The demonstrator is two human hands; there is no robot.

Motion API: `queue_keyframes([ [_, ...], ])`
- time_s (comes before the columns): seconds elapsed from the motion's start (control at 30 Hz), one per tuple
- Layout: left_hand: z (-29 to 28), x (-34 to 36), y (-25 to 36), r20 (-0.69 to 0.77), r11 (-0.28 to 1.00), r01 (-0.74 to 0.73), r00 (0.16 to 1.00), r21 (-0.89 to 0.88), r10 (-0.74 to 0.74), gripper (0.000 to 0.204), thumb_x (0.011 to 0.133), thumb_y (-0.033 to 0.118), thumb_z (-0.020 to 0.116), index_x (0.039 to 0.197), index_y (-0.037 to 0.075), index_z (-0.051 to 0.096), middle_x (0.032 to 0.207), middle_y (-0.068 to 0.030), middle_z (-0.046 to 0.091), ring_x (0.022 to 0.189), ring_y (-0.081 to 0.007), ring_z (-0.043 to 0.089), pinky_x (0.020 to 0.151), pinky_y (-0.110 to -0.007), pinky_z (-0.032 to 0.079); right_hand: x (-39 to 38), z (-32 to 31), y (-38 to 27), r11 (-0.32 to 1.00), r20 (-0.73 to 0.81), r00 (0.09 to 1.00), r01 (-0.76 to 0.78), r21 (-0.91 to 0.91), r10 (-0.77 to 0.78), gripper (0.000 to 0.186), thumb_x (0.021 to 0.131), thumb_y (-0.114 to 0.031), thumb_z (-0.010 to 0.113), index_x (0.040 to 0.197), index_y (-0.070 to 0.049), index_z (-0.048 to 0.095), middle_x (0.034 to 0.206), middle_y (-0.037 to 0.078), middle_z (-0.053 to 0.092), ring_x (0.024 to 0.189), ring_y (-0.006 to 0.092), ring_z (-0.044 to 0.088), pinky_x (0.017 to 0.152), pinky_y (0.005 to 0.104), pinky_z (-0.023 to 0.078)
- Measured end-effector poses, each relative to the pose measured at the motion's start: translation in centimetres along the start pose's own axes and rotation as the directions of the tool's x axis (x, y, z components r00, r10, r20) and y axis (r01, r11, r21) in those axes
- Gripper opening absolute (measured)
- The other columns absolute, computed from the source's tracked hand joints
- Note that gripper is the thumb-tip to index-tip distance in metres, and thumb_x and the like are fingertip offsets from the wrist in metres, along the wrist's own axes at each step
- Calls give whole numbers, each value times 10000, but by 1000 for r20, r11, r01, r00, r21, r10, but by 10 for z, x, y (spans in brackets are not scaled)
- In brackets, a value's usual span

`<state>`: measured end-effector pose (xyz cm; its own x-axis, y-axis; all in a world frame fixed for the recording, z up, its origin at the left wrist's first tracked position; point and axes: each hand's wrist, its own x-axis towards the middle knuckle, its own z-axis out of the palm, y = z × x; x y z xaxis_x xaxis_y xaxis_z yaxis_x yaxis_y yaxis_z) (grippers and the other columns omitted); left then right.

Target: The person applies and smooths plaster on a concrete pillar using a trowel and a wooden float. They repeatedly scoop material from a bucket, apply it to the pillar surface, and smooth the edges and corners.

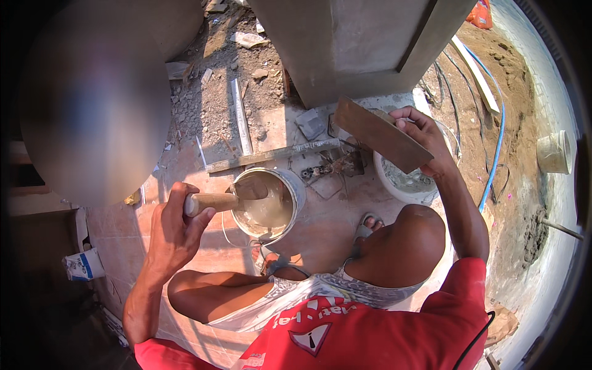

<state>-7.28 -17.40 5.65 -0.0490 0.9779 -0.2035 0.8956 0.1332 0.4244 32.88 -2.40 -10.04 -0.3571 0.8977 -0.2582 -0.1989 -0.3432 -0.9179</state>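
My left hand (171, 227) is closed round the wooden handle of a small trowel (214, 202). The trowel's blade is over the mouth of a white bucket (300, 196) of cloudy grey-brown water; I cannot tell whether it touches the water. My right hand (428, 134) grips a rectangular plastering trowel (381, 132), its flat blade tilted and facing me. Under that blade is a white tub (387, 180) with wet grey mortar (410, 179) inside, partly hidden by the blade and my forearm.
A mortar-stained straightedge (271, 155) lies beyond the bucket, near a dirty tool (330, 168). Ahead rises a grey plastered pillar (364, 49). Rubble (203, 105) spreads at far left, a blue hose (496, 148) and another bucket (553, 152) at right. A blurred oval hides the upper left.
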Motion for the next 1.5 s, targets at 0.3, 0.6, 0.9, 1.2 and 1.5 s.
queue_keyframes([
  [0.3,17,92,34,104,801,19,993,-599,54,265,985,266,650,1020,24,546,679,-10,542,539,-42,467,467,-227,398,-58,-65,-16,983,-353,920,181,0,-170,204,1016,-181,606,1138,-19,627,979,53,697,807,91,671,681,231,553],
  [0.6,177,160,185,54,823,-429,875,-372,481,390,929,292,684,1039,-23,481,874,-283,682,839,-482,677,761,-534,519,-129,-112,-29,947,-582,768,321,-9,-266,216,1021,-169,593,1167,-11,613,988,63,701,815,103,681,691,230,562],
  [0.9,273,212,244,142,824,-490,829,-284,542,369,898,240,657,1137,18,485,877,-258,694,883,-481,679,781,-570,510,-116,-126,-4,964,-604,785,246,96,-140,148,1010,-116,593,1133,-34,598,975,84,699,798,160,702,664,284,599],
  [1.2,268,225,225,-18,778,-536,827,-328,562,766,874,119,660,1527,-1,277,1032,-240,671,941,-434,654,813,-504,522,-92,-102,-39,873,-406,865,415,254,-293,365,934,-84,657,1273,1,552,1073,97,691,877,161,705,725,284,602],
  [1.5,4,167,124,-680,482,-857,243,183,691,517,797,-13,734,1291,-31,583,1054,-172,675,855,-314,643,762,-402,528,-28,12,-112,754,-134,747,657,6,-651,671,797,-80,808,1369,14,470,1240,133,615,1058,200,663,796,316,603],
])
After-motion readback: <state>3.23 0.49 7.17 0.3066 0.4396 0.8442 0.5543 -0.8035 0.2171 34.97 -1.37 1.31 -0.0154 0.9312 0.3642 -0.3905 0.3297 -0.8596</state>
